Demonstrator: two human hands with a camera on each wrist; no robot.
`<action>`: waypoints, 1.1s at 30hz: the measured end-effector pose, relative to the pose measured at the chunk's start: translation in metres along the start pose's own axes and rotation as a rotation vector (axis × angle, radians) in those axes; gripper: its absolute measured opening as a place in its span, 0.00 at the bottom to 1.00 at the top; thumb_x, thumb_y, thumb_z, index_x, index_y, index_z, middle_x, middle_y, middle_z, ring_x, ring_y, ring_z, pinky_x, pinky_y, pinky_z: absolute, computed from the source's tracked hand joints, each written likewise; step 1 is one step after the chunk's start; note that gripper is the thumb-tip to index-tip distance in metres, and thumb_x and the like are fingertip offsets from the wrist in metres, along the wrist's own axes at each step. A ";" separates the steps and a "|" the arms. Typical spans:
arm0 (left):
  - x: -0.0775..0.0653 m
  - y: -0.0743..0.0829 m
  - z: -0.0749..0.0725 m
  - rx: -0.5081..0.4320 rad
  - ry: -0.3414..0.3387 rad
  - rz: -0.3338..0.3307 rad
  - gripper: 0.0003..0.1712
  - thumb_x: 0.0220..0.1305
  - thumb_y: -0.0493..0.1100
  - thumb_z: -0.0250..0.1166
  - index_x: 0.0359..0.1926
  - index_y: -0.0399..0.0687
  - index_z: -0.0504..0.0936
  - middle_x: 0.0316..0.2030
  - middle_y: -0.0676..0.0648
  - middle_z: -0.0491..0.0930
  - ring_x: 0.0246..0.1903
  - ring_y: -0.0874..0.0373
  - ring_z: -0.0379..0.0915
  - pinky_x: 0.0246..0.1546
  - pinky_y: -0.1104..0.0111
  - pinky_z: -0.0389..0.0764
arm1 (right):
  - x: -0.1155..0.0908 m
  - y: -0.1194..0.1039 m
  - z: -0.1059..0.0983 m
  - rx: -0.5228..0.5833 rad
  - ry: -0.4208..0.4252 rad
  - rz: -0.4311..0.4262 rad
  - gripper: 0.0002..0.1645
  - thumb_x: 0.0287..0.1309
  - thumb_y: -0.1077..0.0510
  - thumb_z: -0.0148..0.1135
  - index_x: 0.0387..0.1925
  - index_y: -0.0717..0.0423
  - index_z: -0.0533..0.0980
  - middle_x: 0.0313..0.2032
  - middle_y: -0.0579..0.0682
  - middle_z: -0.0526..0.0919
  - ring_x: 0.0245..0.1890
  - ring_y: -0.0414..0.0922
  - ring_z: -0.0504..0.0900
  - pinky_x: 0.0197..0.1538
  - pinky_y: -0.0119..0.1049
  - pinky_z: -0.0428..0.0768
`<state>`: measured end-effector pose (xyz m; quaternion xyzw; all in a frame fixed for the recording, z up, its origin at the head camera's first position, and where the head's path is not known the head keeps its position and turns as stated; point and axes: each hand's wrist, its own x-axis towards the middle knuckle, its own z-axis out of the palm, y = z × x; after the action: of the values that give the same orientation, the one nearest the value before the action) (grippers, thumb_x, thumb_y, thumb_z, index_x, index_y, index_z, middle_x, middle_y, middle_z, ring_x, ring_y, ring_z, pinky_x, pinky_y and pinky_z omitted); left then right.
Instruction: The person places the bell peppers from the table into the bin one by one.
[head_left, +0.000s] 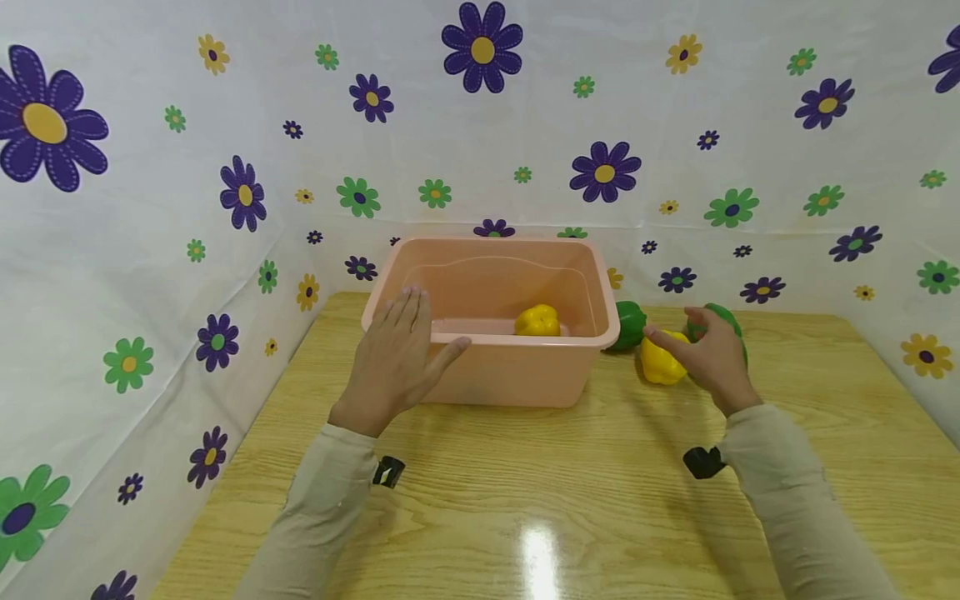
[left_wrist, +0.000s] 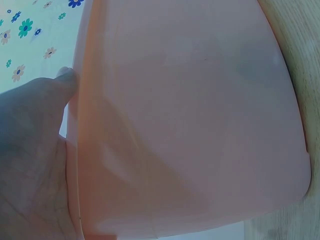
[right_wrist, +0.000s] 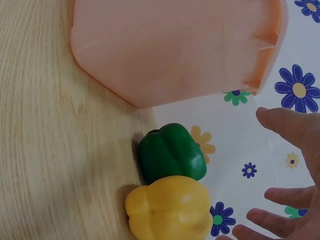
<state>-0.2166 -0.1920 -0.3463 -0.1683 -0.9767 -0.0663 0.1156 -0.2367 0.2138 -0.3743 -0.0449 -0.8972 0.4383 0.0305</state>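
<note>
A pink plastic tub (head_left: 510, 371) stands on the table with one yellow bell pepper (head_left: 537, 321) inside. My left hand (head_left: 393, 354) lies over the tub's near left rim, fingers straight and together, thumb spread along the edge. To the right of the tub, my right hand (head_left: 712, 354) hovers over a group of peppers, its fingers spread and nothing between them. Below its thumb sits another yellow bell pepper (right_wrist: 170, 207), beside a green bell pepper (right_wrist: 172, 152). A further green pepper (head_left: 723, 317) is partly hidden behind the right hand.
The wood-grain table (head_left: 480, 483) runs up to a white cloth backdrop (head_left: 525, 117) printed with flowers at the back and sides. Black straps with small mounts (head_left: 703, 462) hang at both wrists.
</note>
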 end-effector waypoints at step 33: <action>0.000 0.000 -0.001 0.001 -0.002 -0.001 0.55 0.74 0.72 0.43 0.77 0.28 0.50 0.77 0.32 0.49 0.78 0.41 0.42 0.78 0.53 0.43 | 0.007 0.027 0.025 0.011 0.034 0.133 0.60 0.63 0.37 0.67 0.76 0.71 0.50 0.73 0.72 0.57 0.68 0.67 0.63 0.70 0.60 0.66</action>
<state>-0.2162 -0.1923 -0.3453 -0.1678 -0.9769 -0.0657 0.1148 -0.2448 0.2112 -0.4109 -0.1116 -0.8893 0.4433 0.0166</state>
